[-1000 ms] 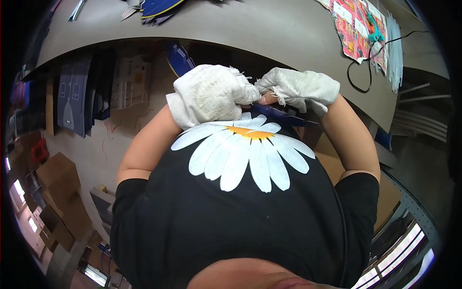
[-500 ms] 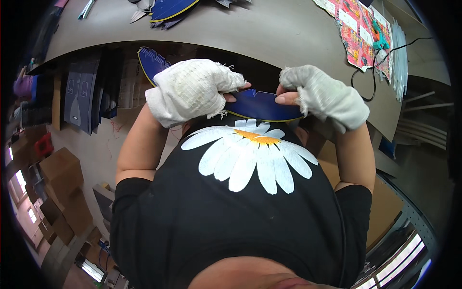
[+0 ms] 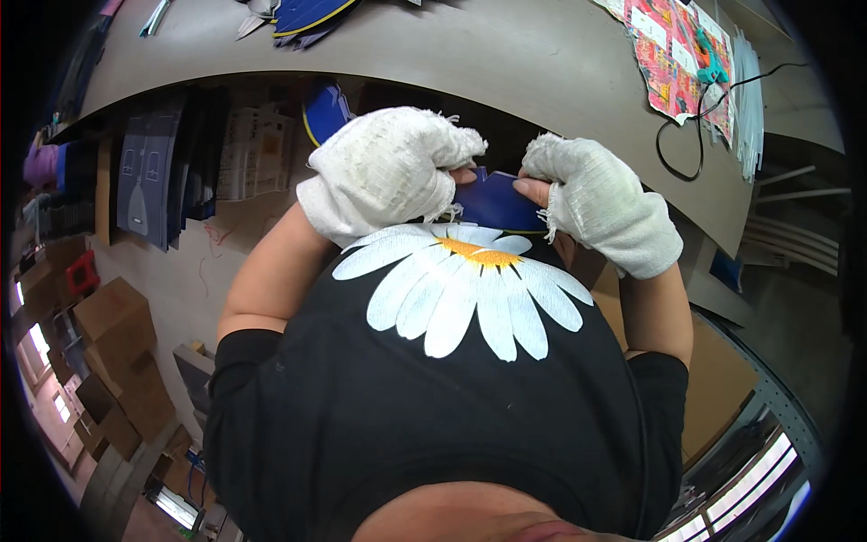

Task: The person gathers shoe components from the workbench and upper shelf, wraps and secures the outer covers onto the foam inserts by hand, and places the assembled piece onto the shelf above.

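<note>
Both hands were up close to the chest here, working one dark blue flat card piece (image 3: 492,200) between them. The left hand (image 3: 384,172), in a white knitted cotton glove, was curled into a near fist over the piece's left end, fingers wrapped tight around it. The right hand (image 3: 596,203), gloved the same with the fingertips bare, pinched the right end between thumb and fingers. So the blue piece sat just above the white daisy print on the black t-shirt (image 3: 461,285), right below the edge of the grey curved worktable (image 3: 506,63).

My read: this looked like the folding or creasing step, with the piece being bent into shape by hand. The next move would probably call for a firm, even squeeze along the fold so the card doesn't buckle, but that's a guess.

As for containers: brown cardboard boxes (image 3: 113,316) stood on the floor off to the left, and I couldn't tell what was in them. More dark blue flat pieces with yellow edging (image 3: 302,14) lay on the far side of the table, and a sheet of bright pink patterned paper (image 3: 673,54) lay at the right end.
</note>
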The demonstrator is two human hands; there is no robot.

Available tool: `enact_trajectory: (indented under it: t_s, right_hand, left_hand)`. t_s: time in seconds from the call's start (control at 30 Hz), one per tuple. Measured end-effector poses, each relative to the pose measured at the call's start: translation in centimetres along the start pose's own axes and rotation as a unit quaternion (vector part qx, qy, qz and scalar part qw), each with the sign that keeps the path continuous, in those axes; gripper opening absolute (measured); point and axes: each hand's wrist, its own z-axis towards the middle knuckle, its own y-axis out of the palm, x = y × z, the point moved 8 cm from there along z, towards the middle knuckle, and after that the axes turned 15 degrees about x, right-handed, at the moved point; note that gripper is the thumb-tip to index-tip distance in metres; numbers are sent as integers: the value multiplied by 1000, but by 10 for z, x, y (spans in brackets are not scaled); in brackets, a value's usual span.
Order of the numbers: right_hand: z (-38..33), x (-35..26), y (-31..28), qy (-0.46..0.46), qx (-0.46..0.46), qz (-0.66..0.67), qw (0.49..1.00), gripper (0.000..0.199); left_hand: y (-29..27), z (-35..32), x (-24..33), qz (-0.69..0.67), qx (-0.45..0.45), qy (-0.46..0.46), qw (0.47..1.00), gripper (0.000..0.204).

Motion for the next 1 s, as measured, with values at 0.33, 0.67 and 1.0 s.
enact_trajectory:
  t_s: [0.33,0.67,1.0]
  right_hand:
    - [-9,24,21,90,-45,76,992,41]
    - [-11,44,64,130,-253,282,916,35]
    - [-3,-25,6,-122,87,-125,981,16]
  left_hand:
    - [2,-1,14,108,-72,39,991,37]
    - [32,-12,-15,-208,-163,-167,950,38]
    - [25,-3,-37,-110,-177,-226,951,37]
